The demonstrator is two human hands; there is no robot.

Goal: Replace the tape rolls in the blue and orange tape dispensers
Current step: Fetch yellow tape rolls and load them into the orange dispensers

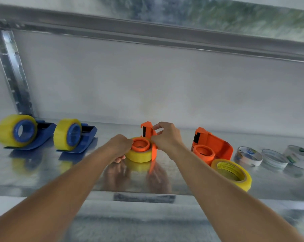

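Lying on its side near the middle of the metal shelf [43, 172], the orange dispenser [150, 137] carries a yellow tape roll [139, 155] — the left hand [120, 145] curls round that roll's left side, the right hand [167, 137] pinches the dispenser's frame. Toward the right edge stand a second orange dispenser [214, 145] and a loose yellow roll [232, 173]; two loaded blue dispensers [46, 133] sit near the left edge.

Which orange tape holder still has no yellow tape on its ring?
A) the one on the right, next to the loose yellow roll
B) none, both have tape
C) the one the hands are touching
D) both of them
A: the right orange dispenser shows a bare orange ring, and a loose yellow roll lies beside it, while the middle orange dispenser under the hands already carries a yellow roll.
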